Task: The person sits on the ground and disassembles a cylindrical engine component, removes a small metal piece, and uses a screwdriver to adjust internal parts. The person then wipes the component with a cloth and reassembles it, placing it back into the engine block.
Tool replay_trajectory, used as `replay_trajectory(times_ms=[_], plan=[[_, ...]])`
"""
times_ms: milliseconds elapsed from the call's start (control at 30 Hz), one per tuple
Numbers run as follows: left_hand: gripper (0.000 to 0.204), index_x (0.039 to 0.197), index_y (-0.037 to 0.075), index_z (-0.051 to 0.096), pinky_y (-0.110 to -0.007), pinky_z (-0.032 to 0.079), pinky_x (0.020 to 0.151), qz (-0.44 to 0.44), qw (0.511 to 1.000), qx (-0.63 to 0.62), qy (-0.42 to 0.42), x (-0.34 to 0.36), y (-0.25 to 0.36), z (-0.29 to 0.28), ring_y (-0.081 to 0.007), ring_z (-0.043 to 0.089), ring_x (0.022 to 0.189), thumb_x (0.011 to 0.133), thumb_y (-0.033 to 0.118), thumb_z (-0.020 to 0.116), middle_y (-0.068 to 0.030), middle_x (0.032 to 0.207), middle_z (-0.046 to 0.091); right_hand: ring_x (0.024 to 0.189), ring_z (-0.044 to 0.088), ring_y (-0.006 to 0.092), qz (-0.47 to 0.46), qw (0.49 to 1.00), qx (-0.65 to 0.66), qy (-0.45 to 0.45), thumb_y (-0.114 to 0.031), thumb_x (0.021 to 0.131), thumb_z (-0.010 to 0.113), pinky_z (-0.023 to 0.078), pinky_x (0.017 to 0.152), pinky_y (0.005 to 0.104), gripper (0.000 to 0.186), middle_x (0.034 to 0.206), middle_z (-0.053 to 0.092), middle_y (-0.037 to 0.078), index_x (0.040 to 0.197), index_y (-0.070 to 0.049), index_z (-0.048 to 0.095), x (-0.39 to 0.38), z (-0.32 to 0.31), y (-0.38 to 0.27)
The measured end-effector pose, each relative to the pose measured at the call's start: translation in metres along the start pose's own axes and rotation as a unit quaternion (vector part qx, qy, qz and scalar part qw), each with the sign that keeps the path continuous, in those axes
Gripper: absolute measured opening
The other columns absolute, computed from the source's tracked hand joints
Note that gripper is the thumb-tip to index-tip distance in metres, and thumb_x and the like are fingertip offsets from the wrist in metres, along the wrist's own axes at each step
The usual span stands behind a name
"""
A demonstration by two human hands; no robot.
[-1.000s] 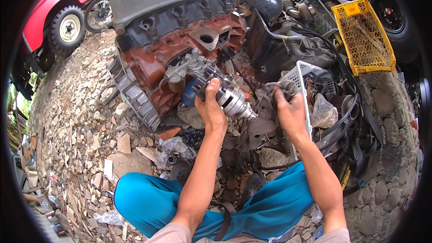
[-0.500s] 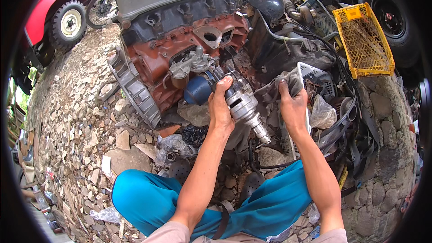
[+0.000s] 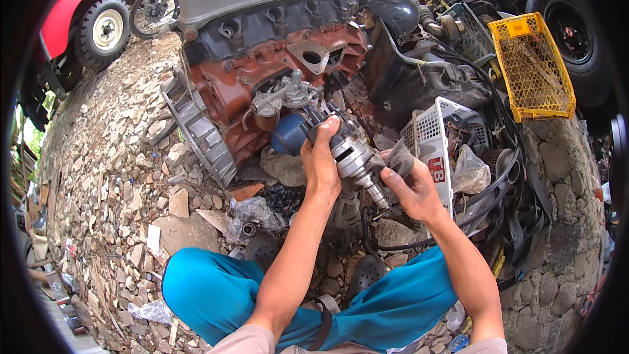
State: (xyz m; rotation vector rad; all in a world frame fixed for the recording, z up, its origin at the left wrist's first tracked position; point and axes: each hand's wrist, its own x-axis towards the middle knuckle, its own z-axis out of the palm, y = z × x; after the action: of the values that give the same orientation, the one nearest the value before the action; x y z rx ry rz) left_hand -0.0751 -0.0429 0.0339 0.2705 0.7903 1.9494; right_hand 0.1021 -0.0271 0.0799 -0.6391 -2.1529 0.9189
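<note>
My left hand [image 3: 322,160] is wrapped round a metal ignition distributor [image 3: 350,154], whose dark cap end points up and away and whose narrow shaft points down to the right. A dark grey rag [image 3: 398,159] is pinched in my right hand [image 3: 414,190], against the distributor's lower body. Just beyond stands a large engine [image 3: 229,88] with a red-brown block and a grey top cover. A blue oil filter [image 3: 288,133] and a metal fuel pump [image 3: 288,95] sit on its near side, partly behind the distributor.
Stones and rubble [image 3: 131,190] cover the ground. To the right are a white plastic basket [image 3: 440,132] with parts, a yellow crate [image 3: 534,72], black hoses [image 3: 517,151] and a low stone wall [image 3: 557,255]. A red vehicle [image 3: 78,0] stands at the far left.
My right hand has brought the rag left and down, from beside the distributor onto its lower body. The left hand keeps its hold on the distributor.
</note>
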Motion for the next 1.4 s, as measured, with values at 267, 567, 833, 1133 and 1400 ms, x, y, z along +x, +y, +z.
replay_trajectory(times_ms=[267, 567, 833, 1133, 1400], plan=[[0.044, 0.102, 0.001, 0.063, -0.030, 0.051, 0.071, 0.005, 1.000, 0.002, 0.010, -0.001, 0.003, 0.000, -0.0136, 0.061, 0.076, 0.077, 0.034, 0.077, -0.0047, 0.091, 0.063, 0.095, 0.063, 0.0345, -0.192, 0.967, -0.167, 0.013, -0.002, 0.080, 0.074, 0.051, 0.079, 0.0412, 0.019, 0.093, 0.065, 0.016, 0.095, 0.002, 0.063, 0.010, 0.004, -0.001], [0.040, 0.101, 0.002, 0.062, -0.031, 0.053, 0.071, 0.012, 1.000, -0.019, -0.002, -0.002, 0.009, 0.003, -0.0149, 0.063, 0.075, 0.080, 0.034, 0.075, -0.0053, 0.089, 0.064, 0.091, 0.067, 0.0240, -0.015, 0.999, -0.029, 0.033, -0.004, 0.088, 0.070, 0.051, 0.083, 0.0343, 0.025, 0.099, 0.069, 0.015, 0.111, 0.002, 0.062, 0.000, 0.010, -0.001], [0.039, 0.102, 0.002, 0.063, -0.033, 0.054, 0.071, 0.000, 0.999, -0.036, -0.014, 0.001, 0.005, -0.002, -0.0154, 0.064, 0.075, 0.081, 0.033, 0.074, -0.0060, 0.090, 0.065, 0.094, 0.064, 0.0266, -0.033, 0.999, -0.011, 0.033, -0.001, 0.087, 0.069, 0.050, 0.086, 0.0353, 0.018, 0.101, 0.065, 0.015, 0.103, 0.004, 0.064, 0.000, 0.015, 0.008], [0.038, 0.104, 0.002, 0.062, -0.031, 0.053, 0.068, 0.024, 0.998, 0.019, 0.047, 0.002, -0.012, -0.009, -0.0146, 0.063, 0.073, 0.081, 0.030, 0.075, -0.0048, 0.089, 0.065, 0.095, 0.062, 0.0323, -0.252, 0.915, -0.308, -0.060, 0.001, 0.068, 0.069, 0.055, 0.081, 0.0417, 0.032, 0.103, 0.061, 0.012, 0.100, -0.001, 0.064, -0.003, 0.029, -0.003], [0.050, 0.105, 0.004, 0.059, -0.037, 0.057, 0.069, -0.002, 0.998, -0.059, -0.014, 0.003, -0.003, -0.004, -0.0224, 0.066, 0.071, 0.085, 0.049, 0.063, -0.0099, 0.087, 0.065, 0.090, 0.064, 0.0244, 0.009, 0.997, 0.064, 0.044, -0.005, 0.091, 0.064, 0.050, 0.083, 0.0317, 0.009, 0.100, 0.066, 0.012, 0.100, -0.002, 0.066, 0.002, 0.024, 0.017]])
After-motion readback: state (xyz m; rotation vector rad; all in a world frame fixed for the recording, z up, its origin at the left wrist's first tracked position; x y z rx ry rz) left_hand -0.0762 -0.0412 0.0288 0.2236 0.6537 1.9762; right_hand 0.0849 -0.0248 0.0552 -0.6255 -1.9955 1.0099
